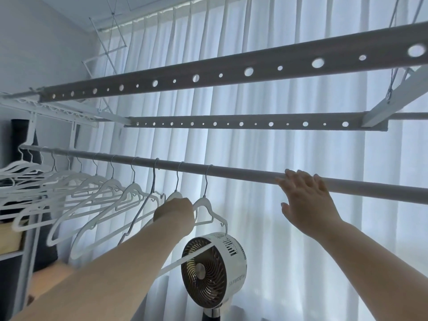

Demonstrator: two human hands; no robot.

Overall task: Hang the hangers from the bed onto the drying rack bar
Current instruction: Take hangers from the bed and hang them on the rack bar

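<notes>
A round white drying rack bar (231, 170) runs across the view from left to right. Several white hangers (92, 188) hang from it in a row on the left half. The rightmost hanger (209, 210) hooks over the bar near the middle, and my left hand (173, 213) grips it just below its hook, with another hanger's shoulder showing behind the knuckles. My right hand (303, 198) rests on the bar further right, its fingers curled over the top. The bed is out of view.
Two flat perforated rails (231, 72) of the ceiling rack run above the bar. A white standing fan (213, 269) stands below my left hand. White curtains (278, 140) fill the background. A shelf unit (14, 239) stands at the left.
</notes>
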